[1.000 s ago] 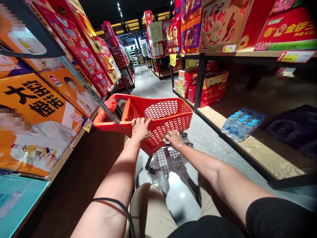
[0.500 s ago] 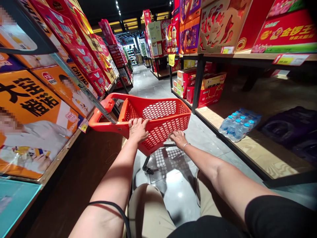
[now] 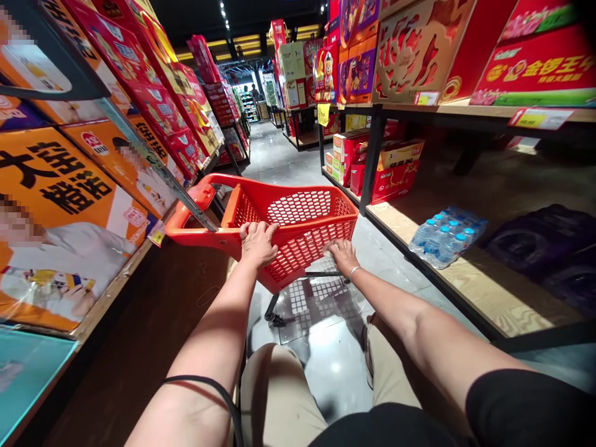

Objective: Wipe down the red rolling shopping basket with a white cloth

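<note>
A red plastic shopping cart (image 3: 307, 239) with a lattice basket stands sideways before me, its handle (image 3: 186, 208) to the left. My left hand (image 3: 259, 243) is closed over the near rim, fingers hooked inside the basket. By the lower right of the basket's near side is my right hand (image 3: 343, 256), with fingers slightly bent and apart; I see nothing in it. Whether its fingertips touch the lattice I cannot tell. One black wheel (image 3: 274, 320) shows under the basket.
Orange cartons (image 3: 51, 205) line the left shelf. On the right, a wooden lower shelf (image 3: 521, 310) holds a shrink-wrapped pack of water bottles (image 3: 447, 236) and red gift boxes (image 3: 395, 171). The grey tiled aisle (image 3: 274, 149) runs ahead between displays. A slanted metal bar (image 3: 158, 164) crosses the left.
My right hand has shifted slightly right along the basket's side, its fingers more raised. My left hand stays on the rim, and the cart has barely moved.
</note>
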